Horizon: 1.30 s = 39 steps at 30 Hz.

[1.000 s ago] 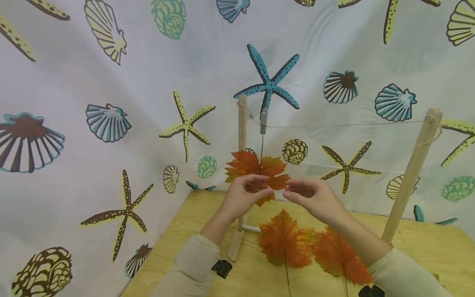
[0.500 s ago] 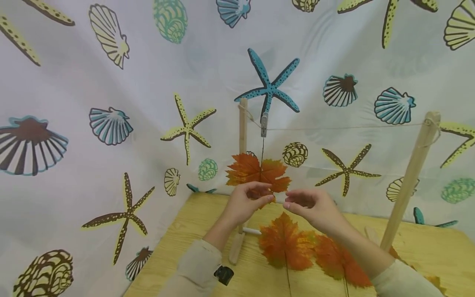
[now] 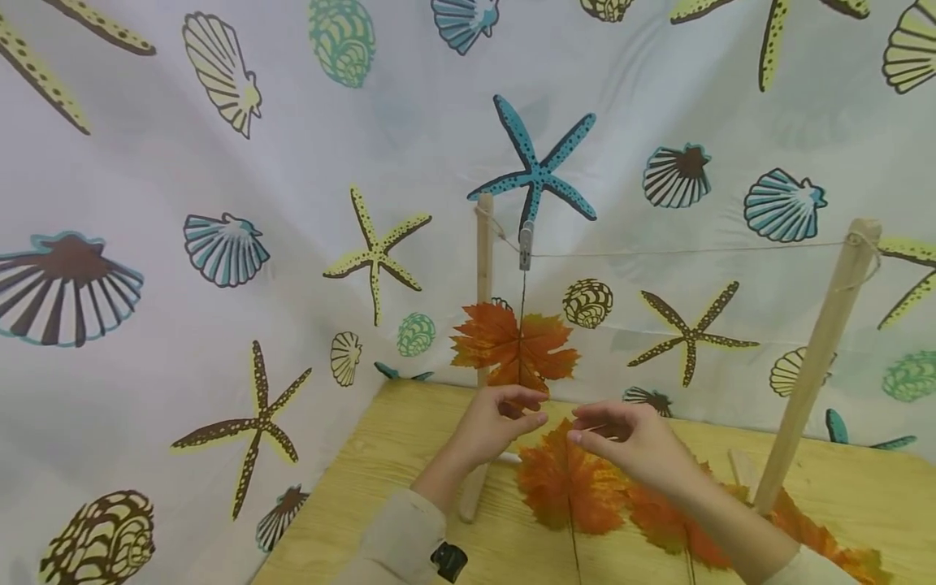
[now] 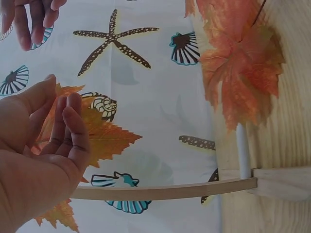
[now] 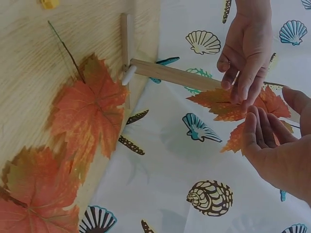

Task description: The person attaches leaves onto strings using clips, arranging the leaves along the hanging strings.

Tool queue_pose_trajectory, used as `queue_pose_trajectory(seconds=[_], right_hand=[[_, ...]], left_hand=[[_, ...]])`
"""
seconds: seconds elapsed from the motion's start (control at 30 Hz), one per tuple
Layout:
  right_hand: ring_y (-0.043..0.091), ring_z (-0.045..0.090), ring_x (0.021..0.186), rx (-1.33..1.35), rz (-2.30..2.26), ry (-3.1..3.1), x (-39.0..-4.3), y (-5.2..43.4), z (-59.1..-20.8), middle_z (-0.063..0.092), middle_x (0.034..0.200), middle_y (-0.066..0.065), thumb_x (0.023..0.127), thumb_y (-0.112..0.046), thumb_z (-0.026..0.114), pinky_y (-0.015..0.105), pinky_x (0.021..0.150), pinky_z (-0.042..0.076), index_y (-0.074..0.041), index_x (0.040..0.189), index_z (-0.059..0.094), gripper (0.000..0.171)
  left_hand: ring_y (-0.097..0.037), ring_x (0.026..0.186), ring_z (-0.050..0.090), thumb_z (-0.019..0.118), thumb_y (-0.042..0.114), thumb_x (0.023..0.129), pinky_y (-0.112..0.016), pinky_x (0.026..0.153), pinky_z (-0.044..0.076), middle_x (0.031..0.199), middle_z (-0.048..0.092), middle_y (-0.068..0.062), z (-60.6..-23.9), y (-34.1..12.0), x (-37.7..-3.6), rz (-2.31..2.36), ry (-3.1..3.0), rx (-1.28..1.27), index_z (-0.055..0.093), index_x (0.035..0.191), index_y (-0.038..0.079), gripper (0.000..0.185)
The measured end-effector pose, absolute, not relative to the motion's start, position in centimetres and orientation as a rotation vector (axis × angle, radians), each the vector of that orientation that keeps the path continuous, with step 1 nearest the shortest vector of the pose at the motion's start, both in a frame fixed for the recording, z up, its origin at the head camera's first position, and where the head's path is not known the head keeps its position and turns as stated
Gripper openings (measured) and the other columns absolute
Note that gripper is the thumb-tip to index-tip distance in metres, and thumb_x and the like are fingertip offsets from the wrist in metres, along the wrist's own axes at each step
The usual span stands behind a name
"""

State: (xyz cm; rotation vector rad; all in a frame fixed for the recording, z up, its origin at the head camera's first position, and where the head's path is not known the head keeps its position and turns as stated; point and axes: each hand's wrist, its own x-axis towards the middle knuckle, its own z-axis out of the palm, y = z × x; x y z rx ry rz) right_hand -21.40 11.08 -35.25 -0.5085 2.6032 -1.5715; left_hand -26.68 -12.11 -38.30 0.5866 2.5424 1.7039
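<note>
An orange maple leaf (image 3: 516, 349) hangs by its stem from a small clothespin (image 3: 525, 245) on a thin string (image 3: 695, 248). The string runs between two wooden posts (image 3: 483, 268) (image 3: 819, 357). My left hand (image 3: 537, 409) hovers just below the leaf's tip with loosely bent fingers and holds nothing. My right hand (image 3: 585, 429) is beside it, a little lower, also empty. In the left wrist view the left hand (image 4: 60, 99) is in front of the hanging leaf (image 4: 109, 138). The right wrist view shows the right hand (image 5: 272, 131) apart from the leaf (image 5: 216, 102).
Three more orange leaves (image 3: 566, 483) (image 3: 661, 520) (image 3: 826, 536) lie on the light wooden table (image 3: 409, 439) under the hands. The stand's wooden foot (image 3: 471, 491) sits by the left post. A seashell-print cloth (image 3: 219, 244) hangs behind and to the left.
Both hands have dropped down and away from the hanging leaf, which the left fingers touched a second ago. The leaf now hangs free on its clothespin.
</note>
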Motion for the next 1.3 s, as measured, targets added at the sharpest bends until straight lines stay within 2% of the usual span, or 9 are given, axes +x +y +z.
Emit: queue_pose_trajectory(seconds=[0.2,0.37,0.7,0.97,1.3], right_hand=[[0.022,0.071,0.103,-0.585,-1.599,2.576,-20.9,11.3,-36.2,0.073,0.117,0.011,0.091,-0.032,0.073,0.03,0.083,0.059,-0.005,0.124,0.068,0.042],[0.024,0.071,0.101,-0.677,-1.601,2.537,-20.3,11.5,-37.1,0.072,0.116,0.018,0.093,-0.027,0.072,0.024,0.08,0.058,0.001,0.122,0.067,0.041],[0.019,0.07,0.099,-0.628,-1.563,2.524,-19.2,11.5,-38.2,0.073,0.114,0.012,0.092,-0.028,0.072,0.022,0.079,0.056,-0.003,0.121,0.069,0.038],[0.016,0.071,0.097,-0.593,-1.51,2.512,-18.5,12.1,-39.6,0.073,0.116,0.011,0.092,-0.031,0.072,0.022,0.078,0.056,-0.005,0.121,0.069,0.039],[0.011,0.07,0.092,-0.594,-1.519,2.43,-17.3,12.1,-40.7,0.074,0.111,0.013,0.095,-0.028,0.069,0.023,0.077,0.056,-0.002,0.122,0.068,0.039]], left_hand=[[-0.015,0.085,0.066,0.075,0.026,0.091,-0.03,0.071,0.057,0.111,0.071,-0.004,-39.2,-12.0,-26.4,1.706,2.513,0.581,0.075,0.114,0.02,0.024],[-0.017,0.085,0.066,0.073,0.024,0.092,-0.032,0.073,0.057,0.111,0.07,-0.005,-40.0,-11.8,-26.0,1.678,2.501,0.595,0.074,0.115,0.019,0.024],[-0.014,0.083,0.064,0.073,0.021,0.093,-0.026,0.073,0.055,0.112,0.071,-0.009,-42.0,-11.5,-26.0,1.617,2.526,0.597,0.076,0.114,0.017,0.022],[-0.015,0.084,0.063,0.074,0.022,0.091,-0.031,0.072,0.055,0.11,0.072,-0.004,-42.7,-11.2,-25.7,1.583,2.49,0.573,0.076,0.112,0.018,0.021],[-0.013,0.085,0.065,0.075,0.018,0.09,-0.027,0.072,0.056,0.108,0.072,-0.008,-43.4,-10.7,-25.4,1.518,2.443,0.652,0.076,0.109,0.013,0.02]])
